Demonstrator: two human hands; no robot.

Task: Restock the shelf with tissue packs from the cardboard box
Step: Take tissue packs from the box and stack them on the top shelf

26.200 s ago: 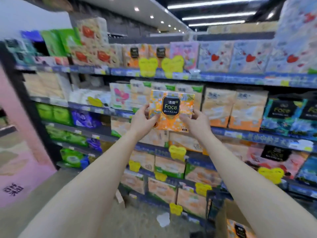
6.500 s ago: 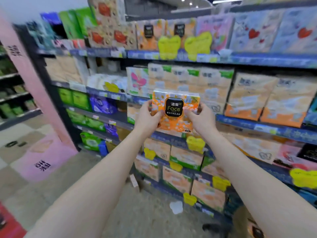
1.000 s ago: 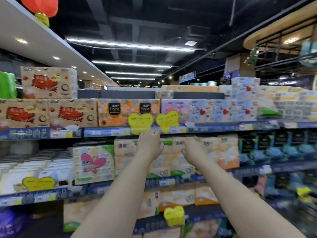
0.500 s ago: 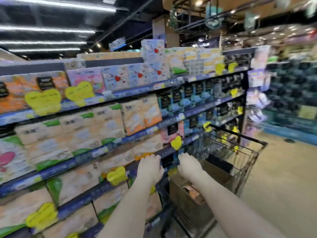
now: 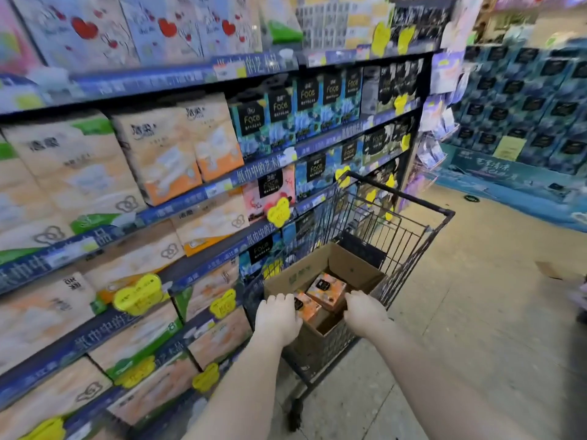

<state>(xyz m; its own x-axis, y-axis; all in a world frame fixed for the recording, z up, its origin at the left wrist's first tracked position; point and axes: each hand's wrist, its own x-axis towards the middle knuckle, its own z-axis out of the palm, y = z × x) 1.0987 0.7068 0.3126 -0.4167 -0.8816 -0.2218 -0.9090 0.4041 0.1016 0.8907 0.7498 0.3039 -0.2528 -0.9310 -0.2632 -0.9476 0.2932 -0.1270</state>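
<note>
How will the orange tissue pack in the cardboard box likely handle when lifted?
The orange tissue pack looks boxy and film-wrapped, so probably light, slightly squashy and perhaps slick. Flat faces make rolling unlikely. Both the left hand and right hand hover at the cardboard box, suggesting two-handed lifting.

- The cardboard box (image 5: 330, 265) is brown paper board, dull and matt.
- The tissue packs (image 5: 325, 289) inside look wrapped in shiny plastic, though blur makes it hard to tell.
- The cart (image 5: 397, 230) is dark metal wire.
- The floor (image 5: 476, 312) looks dull and speckled.

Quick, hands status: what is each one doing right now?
Left hand: over the cardboard box, fingers curled; grasp cannot be told.
Right hand: same.
</note>
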